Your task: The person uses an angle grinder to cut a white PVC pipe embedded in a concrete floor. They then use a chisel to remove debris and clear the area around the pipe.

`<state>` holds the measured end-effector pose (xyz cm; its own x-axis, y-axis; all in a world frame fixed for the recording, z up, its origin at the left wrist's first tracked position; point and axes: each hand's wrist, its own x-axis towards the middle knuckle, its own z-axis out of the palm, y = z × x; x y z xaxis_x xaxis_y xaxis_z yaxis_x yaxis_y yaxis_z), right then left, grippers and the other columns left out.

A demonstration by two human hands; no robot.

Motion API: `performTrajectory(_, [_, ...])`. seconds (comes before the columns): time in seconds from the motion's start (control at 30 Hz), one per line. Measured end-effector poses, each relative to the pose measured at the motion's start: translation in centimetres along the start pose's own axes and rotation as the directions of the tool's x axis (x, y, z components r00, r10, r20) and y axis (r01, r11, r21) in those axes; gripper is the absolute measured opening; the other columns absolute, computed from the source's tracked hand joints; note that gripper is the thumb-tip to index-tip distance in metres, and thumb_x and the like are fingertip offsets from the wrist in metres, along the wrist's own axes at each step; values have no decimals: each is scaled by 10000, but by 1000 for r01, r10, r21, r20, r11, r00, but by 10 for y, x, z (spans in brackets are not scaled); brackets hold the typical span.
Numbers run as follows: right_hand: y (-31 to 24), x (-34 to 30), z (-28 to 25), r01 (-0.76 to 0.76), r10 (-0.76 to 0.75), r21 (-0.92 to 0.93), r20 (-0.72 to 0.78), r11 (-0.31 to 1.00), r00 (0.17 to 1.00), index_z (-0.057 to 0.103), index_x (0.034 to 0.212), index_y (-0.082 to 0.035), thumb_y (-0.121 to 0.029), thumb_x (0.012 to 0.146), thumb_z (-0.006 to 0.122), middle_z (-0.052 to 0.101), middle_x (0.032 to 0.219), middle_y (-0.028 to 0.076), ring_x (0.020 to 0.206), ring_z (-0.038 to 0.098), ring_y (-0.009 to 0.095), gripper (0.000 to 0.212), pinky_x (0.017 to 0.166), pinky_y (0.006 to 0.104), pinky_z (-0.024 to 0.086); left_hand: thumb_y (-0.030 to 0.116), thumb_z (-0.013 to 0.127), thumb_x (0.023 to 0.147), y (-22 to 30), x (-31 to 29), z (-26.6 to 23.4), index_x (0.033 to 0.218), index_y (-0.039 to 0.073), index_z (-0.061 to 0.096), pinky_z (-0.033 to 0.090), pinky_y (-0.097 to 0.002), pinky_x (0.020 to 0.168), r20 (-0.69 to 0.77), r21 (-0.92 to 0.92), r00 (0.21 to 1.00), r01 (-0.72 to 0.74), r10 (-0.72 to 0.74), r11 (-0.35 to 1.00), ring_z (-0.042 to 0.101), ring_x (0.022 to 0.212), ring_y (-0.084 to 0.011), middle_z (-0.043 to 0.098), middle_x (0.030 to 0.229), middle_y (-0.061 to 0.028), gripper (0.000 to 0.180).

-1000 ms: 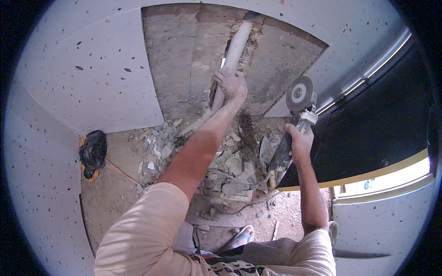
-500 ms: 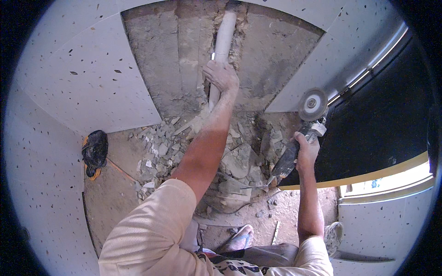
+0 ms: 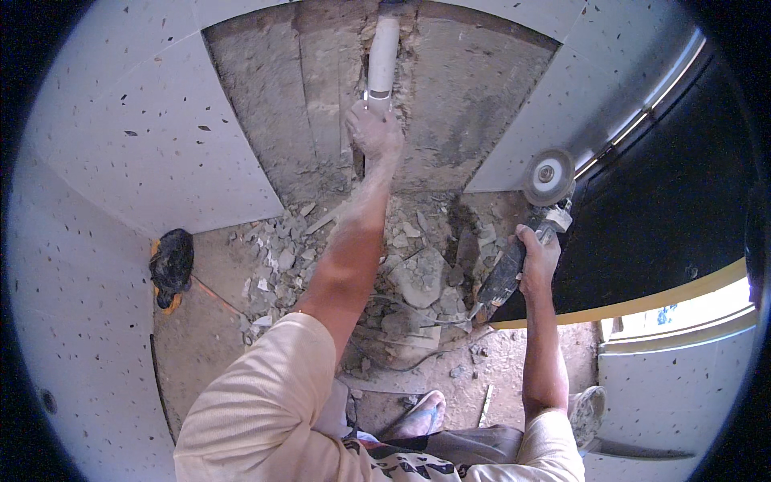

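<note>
A white pipe (image 3: 384, 56) runs down a chiselled channel in the bare wall patch. At its lower end a dark gap shows, and just below it my left hand (image 3: 376, 132) is closed around a pale pipe piece (image 3: 377, 104), mostly hidden by my fingers. Below the hand, the dark channel (image 3: 359, 163) shows beside my wrist. Off to the right, my right hand (image 3: 540, 259) grips the body of an angle grinder (image 3: 504, 277), its round disc (image 3: 548, 177) pointing up and away from the pipe. Whether the disc turns I cannot tell.
Broken rubble (image 3: 418, 277) covers the floor below the wall patch. A grinder cable (image 3: 414, 365) loops through it. Speckled tiles (image 3: 161, 136) flank the patch, a black panel (image 3: 642, 209) stands right, a black bundle (image 3: 171, 261) lies left. My sandalled foot (image 3: 426, 414) is near.
My left hand has shifted slightly left with the pipe piece. The gap in the pipe shows wider, and the length seen below my hand is out of sight. The grinder stays nearly still.
</note>
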<state>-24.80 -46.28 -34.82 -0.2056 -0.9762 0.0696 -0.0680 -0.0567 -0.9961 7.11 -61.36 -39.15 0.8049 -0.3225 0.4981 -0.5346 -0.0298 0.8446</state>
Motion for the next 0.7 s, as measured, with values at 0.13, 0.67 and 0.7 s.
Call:
performTrajectory(0.13, [9,6,4,59,-58,-20,15,998,998,605,980,-18,-130,806,728,622,824,15,676,585,113,241,635,265,474,175,747,714,-7,13,-13,1015,-4,522,465,-528,835,113,10,991,71,-72,997,557,995,-417,506,1092,-225,417])
performTrajectory(0.67, [15,7,23,-13,14,-11,31,1000,999,608,944,-35,-121,787,725,636,778,29,621,605,131,214,587,278,489,63,690,825,-92,-2,-61,933,14,619,555,-249,590,717,-578,516,816,-468,14,662,728,-183,640,804,-74,137])
performTrajectory(0.7, [17,7,22,-22,23,-19,32,1000,999,609,947,-33,-118,788,723,640,780,34,622,612,135,214,583,277,494,87,683,843,-94,1,-63,932,19,625,553,-273,604,716,-543,543,828,-439,139,662,730,-186,642,817,-81,125])
